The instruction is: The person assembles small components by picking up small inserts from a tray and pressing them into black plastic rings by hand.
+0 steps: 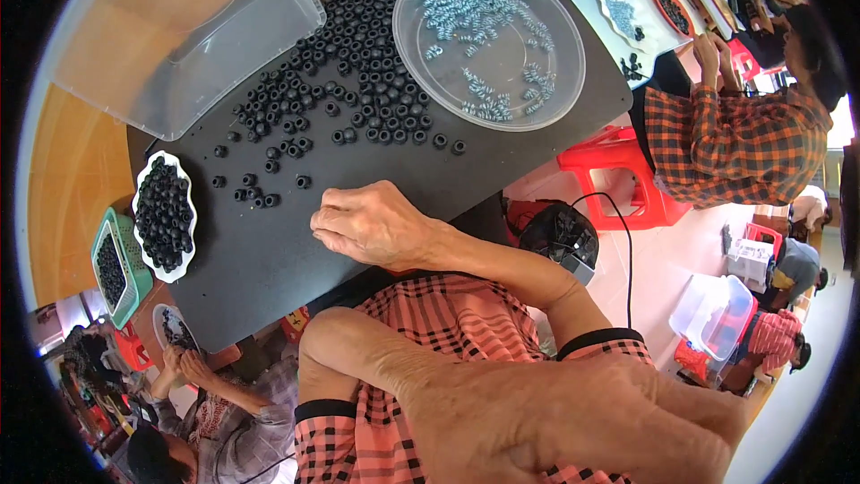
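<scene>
My right hand [372,224] rests at the near edge of the dark table [430,184]. Its fingers are curled in, and whatever they may hold is hidden. Raised close to the camera, my left hand [573,421] looks very large, its fingers bent and their tips hidden. Many small black round pieces with holes [367,63] are spread over the table beyond my right hand, a few lying loose near it. A round clear plastic tray [573,81] at the far right holds small metal coil springs [470,13]. More black pieces [164,215] fill a white scalloped dish [191,224] on the left.
A clear plastic bin [179,45] lies tipped at the far left. A green basket [136,269] stands beyond the dish. Co-workers sit at right [743,143] and lower left [233,421]. A red stool [618,170] and a black cable [630,260] are at right.
</scene>
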`<action>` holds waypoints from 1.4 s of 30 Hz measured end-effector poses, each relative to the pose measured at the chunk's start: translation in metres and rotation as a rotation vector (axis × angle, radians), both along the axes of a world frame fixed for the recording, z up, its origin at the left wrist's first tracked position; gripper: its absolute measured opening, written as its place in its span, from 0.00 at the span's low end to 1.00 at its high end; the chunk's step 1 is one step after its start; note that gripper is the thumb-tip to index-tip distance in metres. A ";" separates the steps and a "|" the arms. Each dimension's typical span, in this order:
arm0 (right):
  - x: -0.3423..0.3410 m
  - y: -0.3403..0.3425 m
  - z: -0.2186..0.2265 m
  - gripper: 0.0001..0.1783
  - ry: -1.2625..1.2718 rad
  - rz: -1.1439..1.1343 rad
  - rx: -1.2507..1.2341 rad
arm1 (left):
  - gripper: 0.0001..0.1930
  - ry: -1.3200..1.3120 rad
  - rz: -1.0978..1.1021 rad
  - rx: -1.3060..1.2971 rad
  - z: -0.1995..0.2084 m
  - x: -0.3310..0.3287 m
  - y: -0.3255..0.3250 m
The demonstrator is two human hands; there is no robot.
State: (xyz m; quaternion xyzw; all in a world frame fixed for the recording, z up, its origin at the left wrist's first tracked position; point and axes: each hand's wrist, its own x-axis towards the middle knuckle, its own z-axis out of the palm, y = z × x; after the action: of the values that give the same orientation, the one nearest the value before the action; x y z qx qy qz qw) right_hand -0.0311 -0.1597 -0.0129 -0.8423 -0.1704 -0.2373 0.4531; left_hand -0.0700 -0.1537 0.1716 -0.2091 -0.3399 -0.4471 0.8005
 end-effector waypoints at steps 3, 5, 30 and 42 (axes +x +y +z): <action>-0.001 0.001 0.002 0.04 0.002 0.012 0.006 | 0.09 -0.295 -0.407 0.051 -0.003 0.003 0.016; -0.001 0.001 0.001 0.05 0.010 0.013 0.000 | 0.10 -0.179 -0.259 0.016 -0.009 0.003 0.009; 0.002 0.002 -0.004 0.03 -0.016 -0.021 -0.084 | 0.18 -0.052 -0.201 0.042 -0.014 -0.022 0.033; 0.001 0.002 -0.003 0.03 0.009 -0.022 -0.040 | 0.16 -0.198 -0.362 0.068 -0.006 -0.035 0.047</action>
State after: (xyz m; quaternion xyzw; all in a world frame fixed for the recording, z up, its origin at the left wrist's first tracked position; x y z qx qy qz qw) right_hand -0.0305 -0.1575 -0.0163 -0.8540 -0.1640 -0.2351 0.4343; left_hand -0.1053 -0.1065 0.1658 -0.1947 -0.3585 -0.6132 0.6764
